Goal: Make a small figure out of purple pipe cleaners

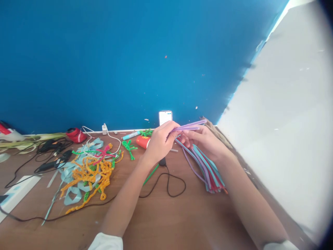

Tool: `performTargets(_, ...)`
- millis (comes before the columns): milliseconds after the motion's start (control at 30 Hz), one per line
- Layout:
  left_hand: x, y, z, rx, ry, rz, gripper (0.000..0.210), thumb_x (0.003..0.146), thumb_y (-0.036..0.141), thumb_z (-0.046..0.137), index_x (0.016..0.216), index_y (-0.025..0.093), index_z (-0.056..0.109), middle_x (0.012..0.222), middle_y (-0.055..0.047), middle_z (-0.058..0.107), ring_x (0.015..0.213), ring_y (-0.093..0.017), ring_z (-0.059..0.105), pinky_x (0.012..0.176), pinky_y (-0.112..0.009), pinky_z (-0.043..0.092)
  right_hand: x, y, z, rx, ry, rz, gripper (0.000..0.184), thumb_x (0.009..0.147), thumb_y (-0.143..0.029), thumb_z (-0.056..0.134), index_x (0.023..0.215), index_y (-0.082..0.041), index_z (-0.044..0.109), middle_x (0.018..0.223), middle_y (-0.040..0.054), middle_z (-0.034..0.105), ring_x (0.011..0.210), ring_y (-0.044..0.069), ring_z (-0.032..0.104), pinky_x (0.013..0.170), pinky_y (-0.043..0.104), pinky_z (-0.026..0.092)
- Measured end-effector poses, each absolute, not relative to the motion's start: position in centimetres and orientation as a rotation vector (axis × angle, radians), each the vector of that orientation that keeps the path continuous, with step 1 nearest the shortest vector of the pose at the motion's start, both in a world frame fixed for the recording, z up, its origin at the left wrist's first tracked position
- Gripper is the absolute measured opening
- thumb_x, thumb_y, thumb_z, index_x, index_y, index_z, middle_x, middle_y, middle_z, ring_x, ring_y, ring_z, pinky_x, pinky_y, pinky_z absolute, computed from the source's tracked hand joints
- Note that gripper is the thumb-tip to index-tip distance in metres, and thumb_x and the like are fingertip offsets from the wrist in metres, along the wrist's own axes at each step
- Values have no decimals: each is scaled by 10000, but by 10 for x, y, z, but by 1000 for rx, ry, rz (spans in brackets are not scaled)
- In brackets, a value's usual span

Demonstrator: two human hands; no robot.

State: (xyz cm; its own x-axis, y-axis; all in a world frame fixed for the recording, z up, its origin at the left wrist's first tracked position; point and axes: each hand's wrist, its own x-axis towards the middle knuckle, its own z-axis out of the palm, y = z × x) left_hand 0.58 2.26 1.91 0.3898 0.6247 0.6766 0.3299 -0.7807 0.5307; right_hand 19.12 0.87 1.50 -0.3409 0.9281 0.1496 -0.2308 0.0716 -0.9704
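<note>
Fuzzy purple pipe cleaners (188, 127), 2 strands visible, are up in the air btwn the hands, above the tabletop (161, 222). Long axis runs approx. L–R; free ends point R, tilted slightly up, strands fanning a bit apart. L hand (162, 137): fingers pressed together, pinching the strands at their L end. R hand (209, 140): fingers curled just below the strands; can't tell if they grip anything. Under the R hand, a loose bundle of purple, light-blue & red pipe cleaners (205, 166) lies on the tabletop, slanting down-R.

Behind the L hand, a lit smartphone (165, 117) stands upright near the blue wall (145, 62); screen txt too small to read. Just L of that hand: red-orange bottle (142, 141) w/ a yellow mark, print illegible. Then a light-blue marker (131, 135) & a green twisted pipe-cleaner figure (128, 149). Further L, orange twisted pipe cleaners (104, 173) lie heaped w/ light-blue satin ribbon (73, 196). Far L: white power strip (19, 194).
</note>
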Motion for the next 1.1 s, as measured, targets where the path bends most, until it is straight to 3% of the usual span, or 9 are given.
performTargets(167, 4, 25, 18, 2406, 803, 1343, 189, 1008, 256, 481, 890, 187, 611, 857, -13, 644, 762, -124, 557, 699, -252, 407, 187, 12, 13, -688, -1117, 1749, 102, 781, -244, 792, 818, -171, 732, 670, -34, 591, 525, 39, 455, 459, 178, 318)
performTargets(433, 6, 14, 23, 2401, 1010, 1305, 174, 986, 215, 492, 858, 190, 608, 822, -3, 637, 730, -129, 531, 665, -261, 369, 182, 6, 17, -779, -1152, 1557, 103, 779, -252, 776, 769, -180, 703, 633, -34, 568, 529, 57, 445, 468, 197, 301)
performTargets(567, 8, 9, 26, 2346, 1107, 1272, 171, 958, 202, 511, 809, 185, 594, 772, 7, 622, 692, -125, 502, 635, -264, 342, 180, 4, 14, -796, -1327, 1249, 90, 812, -266, 746, 824, -186, 707, 649, -35, 574, 550, 78, 463, 516, 228, 348)
performTargets(733, 11, 8, 26, 2110, 1099, 1243, 179, 948, 269, 531, 800, 179, 578, 690, 20, 587, 628, -112, 490, 599, -248, 344, 176, 0, 13, -809, -1573, 777, 70, 897, -244, 658, 907, -197, 708, 794, 2, 662, 714, 136, 580, 665, 286, 452)
performTargets(967, 10, 3, 30, 1739, 996, 1194, 274, 921, 386, 587, 760, 165, 564, 638, 20, 555, 588, -96, 472, 556, -221, 350, 173, -3, 10, -726, -1794, 31, 161, 931, -121, 591, 985, -209, 714, 696, -8, 575, 605, 119, 477, 592, 285, 381)
performTargets(1100, 8, 2, 33, 1503, 822, 1114, 273, 898, 390, 621, 771, 153, 571, 633, 27, 512, 512, -57, 347, 470, -206, 235, 177, -1, 7, -546, -1869, -43, 304, 919, -52, 558, 1122, -237, 688, 799, 26, 625, 700, 146, 549, 637, 296, 422)
